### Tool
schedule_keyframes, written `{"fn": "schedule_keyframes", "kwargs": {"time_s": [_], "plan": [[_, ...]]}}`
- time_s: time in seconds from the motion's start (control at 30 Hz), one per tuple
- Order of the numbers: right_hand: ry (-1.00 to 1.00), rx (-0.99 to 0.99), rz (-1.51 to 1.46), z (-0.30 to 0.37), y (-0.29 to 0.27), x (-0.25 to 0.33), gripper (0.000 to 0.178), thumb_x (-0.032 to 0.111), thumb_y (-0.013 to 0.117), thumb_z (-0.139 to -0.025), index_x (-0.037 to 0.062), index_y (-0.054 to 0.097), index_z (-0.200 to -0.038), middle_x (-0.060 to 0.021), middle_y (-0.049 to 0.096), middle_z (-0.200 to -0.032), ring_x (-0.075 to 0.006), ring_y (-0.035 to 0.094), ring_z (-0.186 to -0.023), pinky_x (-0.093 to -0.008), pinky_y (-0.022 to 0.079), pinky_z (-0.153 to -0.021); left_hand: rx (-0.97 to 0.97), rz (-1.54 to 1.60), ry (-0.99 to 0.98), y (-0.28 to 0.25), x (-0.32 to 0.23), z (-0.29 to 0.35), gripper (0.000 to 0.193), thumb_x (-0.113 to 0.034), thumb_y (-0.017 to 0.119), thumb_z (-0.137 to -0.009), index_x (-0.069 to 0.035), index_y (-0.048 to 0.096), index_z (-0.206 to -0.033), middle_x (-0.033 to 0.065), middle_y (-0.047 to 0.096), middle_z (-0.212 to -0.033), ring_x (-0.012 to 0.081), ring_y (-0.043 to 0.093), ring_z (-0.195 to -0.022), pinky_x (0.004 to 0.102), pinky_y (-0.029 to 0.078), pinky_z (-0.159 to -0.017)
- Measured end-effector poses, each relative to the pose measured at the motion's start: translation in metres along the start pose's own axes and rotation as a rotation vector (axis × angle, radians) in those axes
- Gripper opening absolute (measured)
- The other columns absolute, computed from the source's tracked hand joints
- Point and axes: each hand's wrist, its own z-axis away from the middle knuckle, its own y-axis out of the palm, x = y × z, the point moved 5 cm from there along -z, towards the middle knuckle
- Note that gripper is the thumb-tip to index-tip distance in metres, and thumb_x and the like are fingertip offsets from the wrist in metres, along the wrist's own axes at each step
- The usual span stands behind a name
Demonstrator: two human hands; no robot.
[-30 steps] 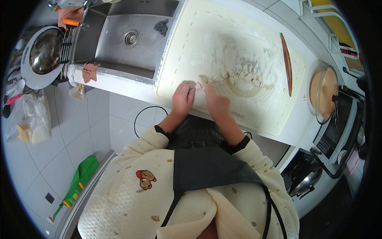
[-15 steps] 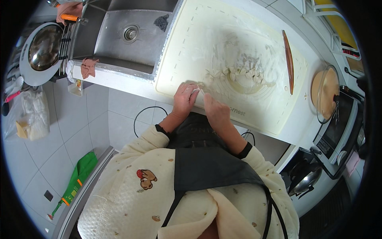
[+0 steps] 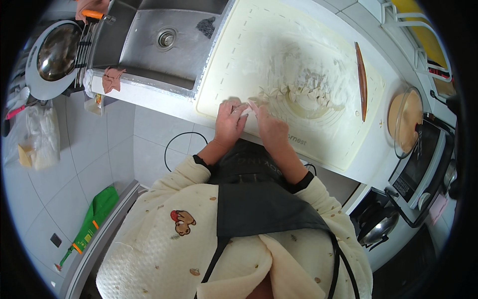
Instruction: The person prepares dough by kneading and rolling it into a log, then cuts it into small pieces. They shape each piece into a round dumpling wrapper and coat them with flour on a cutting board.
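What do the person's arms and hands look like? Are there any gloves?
No gloves! The left hand and right hand are both bare. The puffy cream sleeves have small brownish prints scattered over them, and close-fitting black cuffs show at their ends. The fingers are too small here to tell if there's a ring.

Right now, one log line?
left hand: holding small pale piece; right hand: beside it; floured mat: dough pieces; brown rolling pin: mat's right side
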Motion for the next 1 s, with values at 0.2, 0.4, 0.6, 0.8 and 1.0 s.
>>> {"fn": "schedule_keyframes", "kwargs": {"time_s": [0.2, 0.4, 0.6, 0.8, 1.0], "plan": [[0.027, 0.019, -0.166, 0.004, -0.025, 0.01, 0.006, 0.013, 0.059, -0.089, 0.0091, 0.055, -0.093, -0.0107, 0.063, -0.067, -0.0291, 0.066, -0.058, -0.0404, 0.051, -0.048, -0.024, 0.128, -0.26, 0.0, 0.023, 0.005, 0.014, -0.01, 0.067, -0.087, -0.002, 0.064, -0.098, 0.0164, 0.062, -0.089, 0.0361, 0.06, -0.086, 0.0425, 0.05, -0.076], [-0.104, 0.052, -0.139, 0.014, -0.015, 0.026, 0.007, 0.008, 0.056, -0.089, 0.0079, 0.055, -0.096, -0.0098, 0.061, -0.071, -0.0281, 0.065, -0.059, -0.0391, 0.051, -0.052, -0.039, 0.089, -0.197, 0.0, 0.023, 0.01, 0.013, -0.01, 0.066, -0.088, -0.001, 0.064, -0.097, 0.0164, 0.065, -0.093, 0.0367, 0.061, -0.087, 0.0433, 0.051, -0.078], [-0.157, 0.091, -0.001, 0.008, -0.018, 0.03, 0.009, 0.006, 0.057, -0.086, 0.0094, 0.051, -0.092, -0.0068, 0.061, -0.07, -0.0253, 0.066, -0.058, -0.0354, 0.052, -0.049, -0.033, 0.078, -0.157, 0.001, 0.022, 0.009, 0.011, -0.007, 0.066, -0.087, -0.002, 0.066, -0.097, 0.0152, 0.066, -0.096, 0.0359, 0.06, -0.09, 0.0424, 0.051, -0.079], [-0.142, 0.135, -0.004, 0.003, -0.013, 0.027, 0.007, 0.008, 0.056, -0.087, 0.0095, 0.051, -0.091, -0.0068, 0.061, -0.067, -0.0258, 0.066, -0.057, -0.037, 0.052, -0.048, -0.038, 0.086, -0.104, -0.001, 0.018, 0.006, 0.011, -0.007, 0.066, -0.087, -0.002, 0.066, -0.097, 0.0146, 0.066, -0.097, 0.0357, 0.06, -0.089, 0.0414, 0.051, -0.079], [-0.168, 0.072, 0.102, -0.009, 0.002, 0.029, 0.037, 0.016, 0.06, -0.09, 0.0161, 0.062, -0.127, -0.0031, 0.062, -0.064, -0.0217, 0.064, -0.052, -0.0324, 0.051, -0.046, -0.033, 0.097, -0.143, -0.002, 0.02, 0.006, 0.014, -0.006, 0.067, -0.086, -0.002, 0.065, -0.1, 0.0152, 0.065, -0.102, 0.0348, 0.061, -0.093, 0.0402, 0.051, -0.081]]}}
